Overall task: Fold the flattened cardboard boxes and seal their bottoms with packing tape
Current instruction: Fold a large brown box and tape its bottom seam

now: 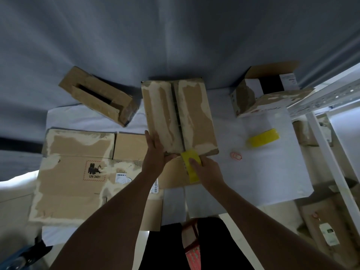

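A folded cardboard box (196, 114) stands bottom-up in the middle of the table, with a dark seam between its two closed flaps. My left hand (155, 152) grips its near left corner. My right hand (206, 170) presses a strip of yellow tape (191, 166) over the near edge, at the end of the seam. A roll of yellow packing tape (263, 140) lies to the right on the white table. A flattened box (74, 178) with a UN 3481 label lies at the left.
Another folded brown box (97, 94) sits tilted at the back left. An open white-sided box (266, 90) stands at the back right. A small red-rimmed tag (236, 155) lies near the roll. A white metal shelf frame (327, 149) rises at the right.
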